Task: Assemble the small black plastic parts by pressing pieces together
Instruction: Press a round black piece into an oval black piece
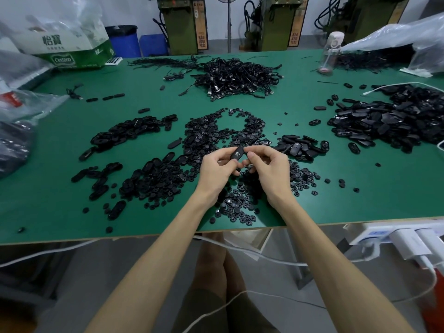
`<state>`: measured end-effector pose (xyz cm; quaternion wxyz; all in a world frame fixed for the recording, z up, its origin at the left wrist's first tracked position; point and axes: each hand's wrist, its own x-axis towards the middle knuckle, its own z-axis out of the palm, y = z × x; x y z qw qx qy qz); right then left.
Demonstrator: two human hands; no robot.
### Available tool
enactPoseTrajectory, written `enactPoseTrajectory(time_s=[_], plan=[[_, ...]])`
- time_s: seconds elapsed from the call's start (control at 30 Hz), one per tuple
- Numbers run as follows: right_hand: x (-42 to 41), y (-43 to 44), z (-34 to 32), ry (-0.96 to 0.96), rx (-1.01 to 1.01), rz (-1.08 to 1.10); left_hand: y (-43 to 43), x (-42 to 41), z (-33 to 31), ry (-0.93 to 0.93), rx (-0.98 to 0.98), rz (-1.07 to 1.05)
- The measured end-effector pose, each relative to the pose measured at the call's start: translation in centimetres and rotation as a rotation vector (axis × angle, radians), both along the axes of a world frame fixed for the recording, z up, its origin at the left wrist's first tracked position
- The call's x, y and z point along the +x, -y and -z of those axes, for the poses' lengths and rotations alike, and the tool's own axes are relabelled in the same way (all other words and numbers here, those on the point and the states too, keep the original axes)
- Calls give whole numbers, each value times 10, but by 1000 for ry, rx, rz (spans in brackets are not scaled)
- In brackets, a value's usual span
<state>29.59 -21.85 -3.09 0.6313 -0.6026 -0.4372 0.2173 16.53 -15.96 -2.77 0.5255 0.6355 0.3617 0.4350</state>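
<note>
Just inside the table's front edge lie scattered discs. Above them the left hand and right hand meet with fingers curled, each pinching one end of a black oval part between thumb and fingertips. Beyond the hands more discs spread across mid-table, heaps of oval shells lie to the left and by the right edge, and a tangle of cables sits toward the far edge.

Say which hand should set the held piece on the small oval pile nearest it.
Right, probably. The right hand pinches the piece, and the small pile lies just beyond it to the right; the left hand, also on the piece, would have to cross over.
</note>
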Motion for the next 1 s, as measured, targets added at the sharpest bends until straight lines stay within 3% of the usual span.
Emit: enactPoseTrajectory(time_s=[0.8, 1.0], plan=[[0, 2, -3, -46, 12, 23, 3, 1, -1, 11, 8, 30], [-2, 3, -4, 20, -7, 49, 5, -1, -4, 25, 23, 65]])
